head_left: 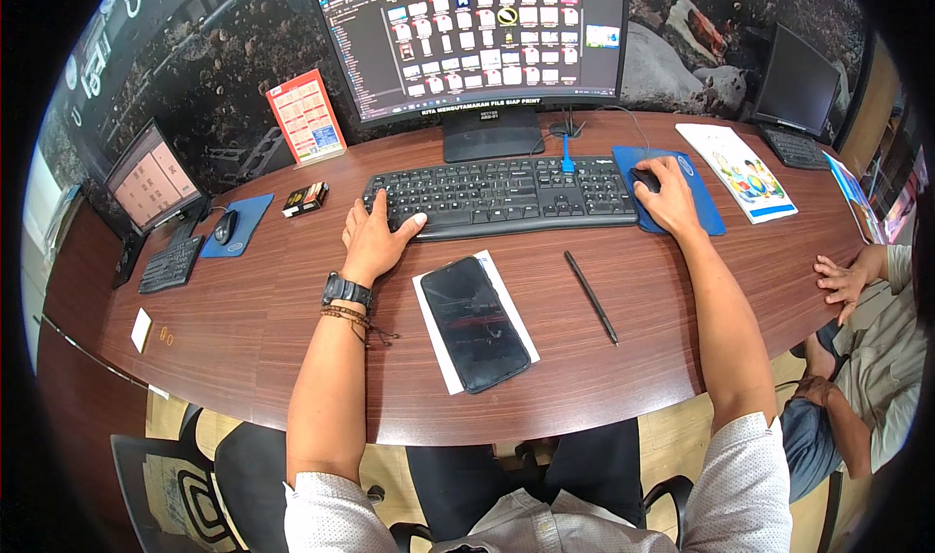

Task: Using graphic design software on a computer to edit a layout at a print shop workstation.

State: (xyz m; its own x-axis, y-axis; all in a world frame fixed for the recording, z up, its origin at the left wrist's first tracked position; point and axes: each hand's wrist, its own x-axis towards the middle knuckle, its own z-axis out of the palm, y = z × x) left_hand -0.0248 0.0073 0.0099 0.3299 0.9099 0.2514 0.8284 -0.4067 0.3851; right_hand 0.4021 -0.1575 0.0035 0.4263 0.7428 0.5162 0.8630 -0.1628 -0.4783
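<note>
A phone (474,322) and pen (591,297) are lying nearby; the left hand (375,235) is resting flat, fingers spread, on the black keyboard (502,196), and the right hand (667,195) is cupping the dark mouse (643,176).

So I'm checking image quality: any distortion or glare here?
Head view: strong fisheye, the desk edge bows and the corners go black; a soft sheen on the phone screen; monitor bright but readable; both hands, left hand and right hand, sharp.
</note>
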